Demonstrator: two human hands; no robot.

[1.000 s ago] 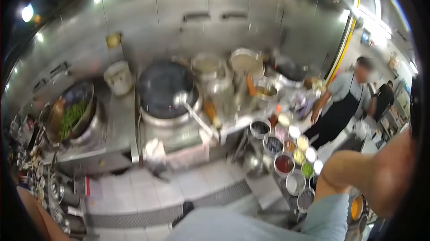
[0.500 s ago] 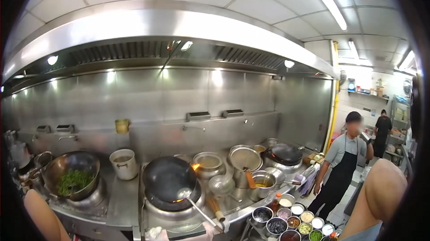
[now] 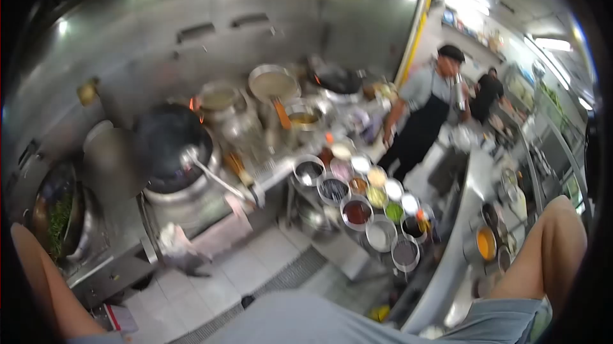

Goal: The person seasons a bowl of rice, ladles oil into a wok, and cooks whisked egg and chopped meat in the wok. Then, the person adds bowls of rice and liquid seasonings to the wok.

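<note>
Both of my arms are raised at the sides of the head view, bent at the elbow, and neither of my hands shows. My left arm (image 3: 48,286) is nearest a wok of green leaves (image 3: 60,222). My right arm (image 3: 543,248) rises beside a pot of orange liquid (image 3: 486,242). A black wok (image 3: 169,143) sits on the burner, with a long-handled metal ladle (image 3: 217,178) resting in it. Round metal containers of ingredients, one dark red (image 3: 357,212), stand together right of the stove.
A person in a black apron (image 3: 418,114) stands beyond the containers, holding a shiny cup near the face. Another person in dark clothes (image 3: 488,95) is farther back. A curved steel counter edge (image 3: 447,242) runs along the right. Tiled floor (image 3: 227,280) lies below the stove.
The view has tipped down and turned right, so the stove sits further left and more of the right counter shows. The aproned person now has a shiny cup raised to the face.
</note>
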